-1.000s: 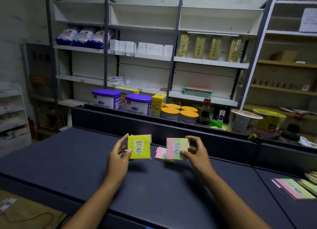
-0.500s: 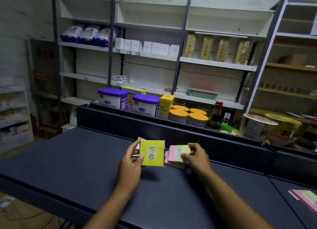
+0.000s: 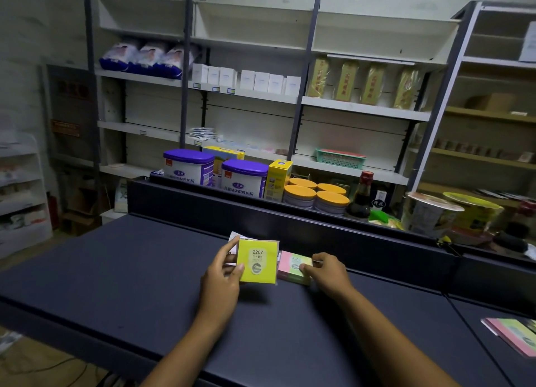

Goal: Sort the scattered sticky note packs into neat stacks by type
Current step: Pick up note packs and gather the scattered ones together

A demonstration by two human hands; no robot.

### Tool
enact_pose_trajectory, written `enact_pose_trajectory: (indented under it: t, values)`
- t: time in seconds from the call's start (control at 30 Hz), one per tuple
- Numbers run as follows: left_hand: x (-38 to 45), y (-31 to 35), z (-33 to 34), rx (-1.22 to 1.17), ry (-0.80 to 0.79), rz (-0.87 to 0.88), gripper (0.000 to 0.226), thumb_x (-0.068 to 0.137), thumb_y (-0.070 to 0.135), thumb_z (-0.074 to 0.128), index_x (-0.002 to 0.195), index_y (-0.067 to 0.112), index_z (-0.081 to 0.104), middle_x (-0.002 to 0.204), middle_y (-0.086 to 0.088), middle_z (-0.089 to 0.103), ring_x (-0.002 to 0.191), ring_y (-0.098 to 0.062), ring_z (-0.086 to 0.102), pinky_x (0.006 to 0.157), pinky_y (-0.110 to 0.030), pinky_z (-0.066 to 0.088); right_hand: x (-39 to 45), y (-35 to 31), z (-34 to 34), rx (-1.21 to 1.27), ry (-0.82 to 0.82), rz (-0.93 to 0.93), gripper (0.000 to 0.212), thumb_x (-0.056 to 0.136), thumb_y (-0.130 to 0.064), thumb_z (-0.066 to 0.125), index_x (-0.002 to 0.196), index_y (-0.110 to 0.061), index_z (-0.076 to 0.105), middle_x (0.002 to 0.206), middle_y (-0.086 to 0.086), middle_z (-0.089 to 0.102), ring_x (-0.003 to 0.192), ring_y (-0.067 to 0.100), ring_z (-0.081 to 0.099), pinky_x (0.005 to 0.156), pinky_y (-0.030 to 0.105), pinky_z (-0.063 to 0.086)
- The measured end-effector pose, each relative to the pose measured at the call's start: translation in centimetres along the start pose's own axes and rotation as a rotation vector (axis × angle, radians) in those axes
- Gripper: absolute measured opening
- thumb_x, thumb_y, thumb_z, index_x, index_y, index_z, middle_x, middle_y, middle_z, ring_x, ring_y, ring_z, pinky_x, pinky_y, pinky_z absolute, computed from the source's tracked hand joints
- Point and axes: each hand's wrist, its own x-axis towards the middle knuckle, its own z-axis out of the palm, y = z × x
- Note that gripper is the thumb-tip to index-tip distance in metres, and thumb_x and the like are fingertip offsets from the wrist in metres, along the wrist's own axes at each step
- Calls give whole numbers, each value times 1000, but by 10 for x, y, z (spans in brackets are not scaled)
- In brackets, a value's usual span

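Yellow pack (image 3: 257, 264) marked 2207 is pinched upright in the left hand (image 3: 221, 276), thumb on its front, lifted above the dark counter (image 3: 116, 273). At its 3 o'clock, the right hand (image 3: 326, 273) grips the pink-green stack (image 3: 293, 270) lying on the counter, fingers curled over its right edge.

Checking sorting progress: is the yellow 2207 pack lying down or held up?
Held up: the left hand grips yellow pack, face toward the camera.
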Motion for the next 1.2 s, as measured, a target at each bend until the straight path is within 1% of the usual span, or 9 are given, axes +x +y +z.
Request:
enact_pose_trajectory:
  t: [0.2,0.27,0.37,0.5,0.67,0.73,0.8,1.03,1.2]
  values:
    - [-3,4,9,25,-17,-17,48,91,-5,58,130,23,58,106,-5,68,92,-6,65,74,-14,53,-7,24,-43,-216,-35,-107,46,88,-31,71,127,-14,55,116,3,59,99,14,56,87,26,48]
    - [-2,9,21,28,-27,-25,47,91,-4,59,128,25,59,103,-5,68,88,-10,67,73,-22,55,-9,35,-62,-353,-76,-143,45,89,-34,69,128,-19,52,118,0,56,98,12,53,87,27,47]
    - [1,20,46,23,-65,-55,48,91,-2,60,127,28,58,97,3,68,83,-6,66,66,-18,56,-11,50,-86,-498,-92,-181,45,89,-38,66,128,-23,50,122,-1,54,108,15,54,91,31,49]
    - [3,31,84,100,-136,-96,49,89,-1,63,132,21,58,100,0,67,95,-16,64,90,-38,55,-13,67,-110,-607,-109,-194,46,89,-45,63,128,-24,49,124,-1,52,114,18,53,92,35,49]
    - [1,35,135,211,-203,-103,46,87,5,65,129,24,60,92,-1,67,97,-20,64,90,-36,52,-11,87,-137,-602,-75,-187,41,90,-45,60,125,-25,51,122,-1,52,112,18,53,92,35,50]
    - [-1,35,153,275,-226,-83,43,88,8,64,126,27,60,86,8,64,89,-9,62,78,-23,49,-10,95,-147,-593,-70,-182,40,90,-45,61,124,-24,52,122,-1,52,113,19,52,93,35,49]
    - [-4,34,171,307,-270,-80,43,88,7,64,126,26,59,87,4,65,87,-11,60,73,-22,44,-10,103,-155,-580,-71,-176,40,90,-44,61,124,-24,52,122,0,52,113,19,53,94,36,49]
    - [-4,20,207,482,-358,-111,34,91,9,61,121,23,61,108,-7,66,103,-23,60,87,-28,48,-6,123,-165,-519,-62,-191,38,90,-44,61,122,-24,54,118,-3,52,109,16,54,92,34,50]
    - [-4,16,217,723,-393,-18,32,97,19,54,128,20,61,121,-10,62,114,-27,57,95,-33,47,-6,129,-167,-496,-55,-194,36,91,-43,61,121,-25,54,116,-4,51,108,15,53,92,34,49]
